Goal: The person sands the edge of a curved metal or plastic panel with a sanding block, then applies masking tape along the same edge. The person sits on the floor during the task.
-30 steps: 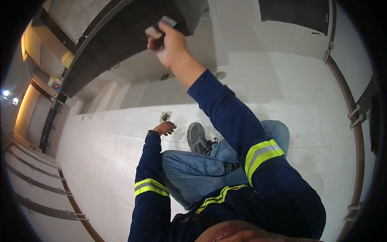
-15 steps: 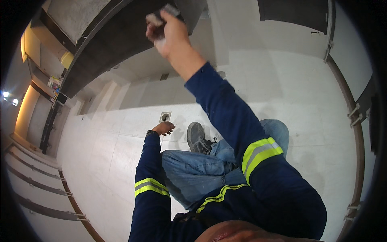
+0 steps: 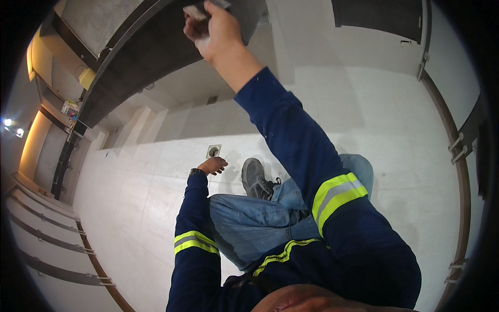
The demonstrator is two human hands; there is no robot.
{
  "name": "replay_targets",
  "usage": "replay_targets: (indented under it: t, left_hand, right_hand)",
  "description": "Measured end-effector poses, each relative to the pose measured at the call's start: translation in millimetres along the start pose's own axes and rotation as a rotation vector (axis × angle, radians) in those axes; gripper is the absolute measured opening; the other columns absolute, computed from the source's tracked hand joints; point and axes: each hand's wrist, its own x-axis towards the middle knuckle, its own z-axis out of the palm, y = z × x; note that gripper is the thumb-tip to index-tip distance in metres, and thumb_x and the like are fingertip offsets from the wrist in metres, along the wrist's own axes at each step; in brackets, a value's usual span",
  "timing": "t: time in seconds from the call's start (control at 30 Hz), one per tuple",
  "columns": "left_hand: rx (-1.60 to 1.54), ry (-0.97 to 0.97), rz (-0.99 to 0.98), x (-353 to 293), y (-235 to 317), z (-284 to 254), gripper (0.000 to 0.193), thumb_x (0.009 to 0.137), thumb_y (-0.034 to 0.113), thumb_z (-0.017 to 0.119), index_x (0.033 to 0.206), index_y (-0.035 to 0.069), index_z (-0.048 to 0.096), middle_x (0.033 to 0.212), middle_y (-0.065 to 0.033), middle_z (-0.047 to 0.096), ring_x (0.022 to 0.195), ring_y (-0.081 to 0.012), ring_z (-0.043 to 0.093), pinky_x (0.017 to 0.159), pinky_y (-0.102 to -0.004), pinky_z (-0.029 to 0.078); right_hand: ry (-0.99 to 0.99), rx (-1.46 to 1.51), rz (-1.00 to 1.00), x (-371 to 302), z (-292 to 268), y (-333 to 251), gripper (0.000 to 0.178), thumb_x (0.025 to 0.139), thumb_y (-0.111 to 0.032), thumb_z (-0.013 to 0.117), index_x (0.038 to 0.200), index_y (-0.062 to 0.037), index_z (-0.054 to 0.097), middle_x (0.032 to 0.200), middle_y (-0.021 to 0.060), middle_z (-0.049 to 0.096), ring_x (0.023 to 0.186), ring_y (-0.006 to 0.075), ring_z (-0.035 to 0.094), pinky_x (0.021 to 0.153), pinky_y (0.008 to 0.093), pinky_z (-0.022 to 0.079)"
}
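Up at the dark panel now! Holds the right hand high in front of it, at full stretch, clamped on a pale block between thumb and curled fingers. Shows a grey part beyond the thumb tip too; cannot tell whether one piece or two, nor whether touching the dark panel.

And lower down, on the near side of the dark panel, rests the left hand well apart from the right: lightly curled, seemingly empty, just beside a floor drain. Sets a grey shoe on the floor, also short of the dark panel.

Careful here! Could lose the block from that fingertip hold, given a snag on the dark panel, and drop it. Could scrape knuckles by rolling the wrist too near the dark panel. Could even tip forward by stretching farther with legs folded, without a prop from the left hand.
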Motion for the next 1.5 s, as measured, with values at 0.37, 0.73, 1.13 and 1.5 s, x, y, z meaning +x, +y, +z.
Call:
replay_targets:
  t: [0.37, 0.73, 1.13, 1.5]
  left_hand:
    - [-0.009, 0.001, 0.038, 3, -8, -2, 0.050, 0.097, 0.045, 0.062, 0.130, 0.007, 0.064, 0.108, -0.0099, 0.074, 0.090, -0.0202, 0.071, 0.073, -0.0365, 0.058]
    - [0.022, 0.016, 0.010, 4, -12, 2, 0.050, 0.097, 0.044, 0.061, 0.131, 0.007, 0.064, 0.111, -0.0115, 0.073, 0.095, -0.0223, 0.071, 0.079, -0.0396, 0.058]
    - [0.021, -0.035, 0.020, 4, -5, 1, 0.051, 0.100, 0.045, 0.059, 0.135, 0.008, 0.062, 0.114, -0.0112, 0.073, 0.097, -0.0214, 0.071, 0.081, -0.0391, 0.058]
    - [0.011, -0.018, -0.012, 1, -7, 0, 0.050, 0.099, 0.045, 0.059, 0.134, 0.009, 0.062, 0.110, -0.0094, 0.073, 0.094, -0.0197, 0.070, 0.080, -0.0380, 0.057]
  right_hand:
    - [0.146, -0.066, 0.050, -5, -20, 10, 0.024, 0.106, -0.022, 0.055, 0.117, -0.0005, 0.054, 0.103, 0.0195, 0.065, 0.079, 0.0250, 0.063, 0.069, 0.0361, 0.057]
    - [0.141, -0.020, 0.102, -17, -21, 7, 0.025, 0.106, -0.021, 0.054, 0.113, 0.0021, 0.056, 0.097, 0.0185, 0.066, 0.073, 0.0212, 0.061, 0.067, 0.0356, 0.055]
    - [0.190, -0.088, 0.151, -6, -16, -2, 0.024, 0.105, -0.021, 0.053, 0.109, 0.0023, 0.057, 0.093, 0.0164, 0.065, 0.074, 0.0205, 0.062, 0.065, 0.0325, 0.055]
    - [0.007, -0.128, 0.026, -2, -19, -3, 0.023, 0.106, -0.022, 0.054, 0.115, -0.0012, 0.057, 0.095, 0.0161, 0.067, 0.075, 0.0216, 0.063, 0.066, 0.0351, 0.055]
